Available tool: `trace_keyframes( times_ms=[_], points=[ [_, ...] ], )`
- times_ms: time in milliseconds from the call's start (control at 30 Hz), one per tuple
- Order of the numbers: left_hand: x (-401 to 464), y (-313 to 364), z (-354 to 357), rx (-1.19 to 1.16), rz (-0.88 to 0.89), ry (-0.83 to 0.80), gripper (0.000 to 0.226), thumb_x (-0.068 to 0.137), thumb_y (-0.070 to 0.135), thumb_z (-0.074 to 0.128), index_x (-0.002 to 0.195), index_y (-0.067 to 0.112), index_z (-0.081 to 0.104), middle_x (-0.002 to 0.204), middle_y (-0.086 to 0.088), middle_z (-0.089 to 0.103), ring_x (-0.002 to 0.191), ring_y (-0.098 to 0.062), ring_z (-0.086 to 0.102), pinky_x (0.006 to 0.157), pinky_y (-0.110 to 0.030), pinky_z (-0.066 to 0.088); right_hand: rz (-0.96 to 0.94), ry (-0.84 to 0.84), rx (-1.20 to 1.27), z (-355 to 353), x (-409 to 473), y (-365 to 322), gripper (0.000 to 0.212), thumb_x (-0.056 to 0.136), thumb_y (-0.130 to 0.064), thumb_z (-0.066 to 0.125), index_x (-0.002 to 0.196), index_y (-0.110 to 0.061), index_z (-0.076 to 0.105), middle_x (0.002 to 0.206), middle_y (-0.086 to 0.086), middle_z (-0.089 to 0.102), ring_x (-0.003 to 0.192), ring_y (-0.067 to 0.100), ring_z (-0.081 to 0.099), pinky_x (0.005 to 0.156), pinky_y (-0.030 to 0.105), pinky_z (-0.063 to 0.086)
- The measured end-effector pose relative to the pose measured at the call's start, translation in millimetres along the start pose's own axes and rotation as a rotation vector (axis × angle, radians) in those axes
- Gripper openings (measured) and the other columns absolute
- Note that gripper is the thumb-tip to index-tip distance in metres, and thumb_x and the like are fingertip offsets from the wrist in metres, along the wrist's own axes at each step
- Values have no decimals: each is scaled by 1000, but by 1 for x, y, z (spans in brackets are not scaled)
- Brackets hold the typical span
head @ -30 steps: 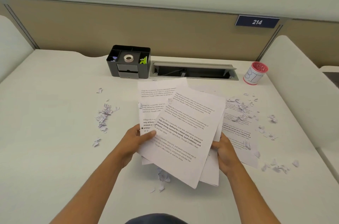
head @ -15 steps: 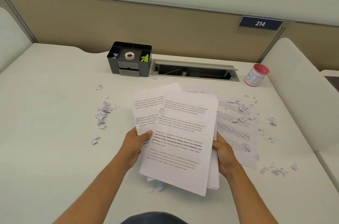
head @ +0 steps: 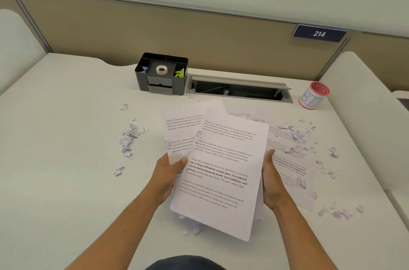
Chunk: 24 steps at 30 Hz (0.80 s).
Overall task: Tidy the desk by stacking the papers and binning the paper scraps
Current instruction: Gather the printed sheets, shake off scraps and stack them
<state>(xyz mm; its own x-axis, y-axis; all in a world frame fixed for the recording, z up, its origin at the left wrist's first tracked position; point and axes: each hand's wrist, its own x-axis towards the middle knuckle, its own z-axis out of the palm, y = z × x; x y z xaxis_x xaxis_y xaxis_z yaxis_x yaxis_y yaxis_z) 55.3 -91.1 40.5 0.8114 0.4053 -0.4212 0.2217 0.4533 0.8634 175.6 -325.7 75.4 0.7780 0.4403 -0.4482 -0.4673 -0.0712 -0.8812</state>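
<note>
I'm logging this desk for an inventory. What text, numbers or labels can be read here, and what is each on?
"214": blue sign on the partition.
"Village life is a peaceful, close-knit...": top sheet held in both hands; its remaining print is partly readable.
"BI", handwritten, further letters unclear: red-rimmed cup.
Sheet on the desk: too blurred.

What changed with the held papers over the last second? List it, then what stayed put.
The top sheet has turned from a strong tilt toward square with the sheets under it, as the left hand and right hand keep gripping the bundle's sides. The sheet on the desk, the paper scraps and the pink cup stayed put.
</note>
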Motion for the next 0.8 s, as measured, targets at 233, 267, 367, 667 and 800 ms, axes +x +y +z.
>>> trace_keyframes(
  times_ms=[233, 267, 367, 667, 800],
  points=[
    [0, 4, -2, -27, -68, 52, 27, 95, 10, 59, 122, 15, 64, 111, -9, 73, 101, -31, 70, 91, -52, 54, -87, -41, -126, 5, -2, -18, 36, 93, -3, 59, 126, -15, 58, 119, 7, 70, 107, 30, 68, 93, 54, 52],
    [-1, 4, -3, -32, -72, 60, 28, 95, 10, 59, 122, 14, 63, 111, -9, 73, 100, -31, 70, 91, -52, 54, -97, -34, -133, 4, -3, -21, 36, 93, -3, 59, 126, -16, 58, 118, 6, 71, 107, 29, 68, 93, 54, 52],
    [-1, 6, -8, -40, -69, 80, 28, 95, 10, 60, 122, 15, 63, 111, -8, 73, 100, -30, 71, 90, -50, 54, -138, -9, -177, 1, -6, -33, 36, 93, -3, 58, 126, -18, 58, 117, 4, 71, 106, 28, 69, 91, 52, 54],
    [-4, 40, -23, 241, 176, 197, 25, 92, 12, 64, 115, 22, 66, 106, 3, 75, 95, -20, 72, 83, -42, 58, -282, 75, -573, -14, -24, -80, 40, 97, -11, 55, 130, -34, 53, 122, -11, 66, 106, 16, 67, 90, 46, 55],
    [-10, 69, -22, 617, 311, 266, 21, 93, 23, 63, 114, 22, 66, 106, 6, 72, 91, -15, 69, 82, -38, 56, -278, 88, -845, -9, -36, -97, 36, 100, -18, 49, 133, -34, 45, 122, -10, 62, 105, 17, 63, 90, 45, 53]
  ],
)
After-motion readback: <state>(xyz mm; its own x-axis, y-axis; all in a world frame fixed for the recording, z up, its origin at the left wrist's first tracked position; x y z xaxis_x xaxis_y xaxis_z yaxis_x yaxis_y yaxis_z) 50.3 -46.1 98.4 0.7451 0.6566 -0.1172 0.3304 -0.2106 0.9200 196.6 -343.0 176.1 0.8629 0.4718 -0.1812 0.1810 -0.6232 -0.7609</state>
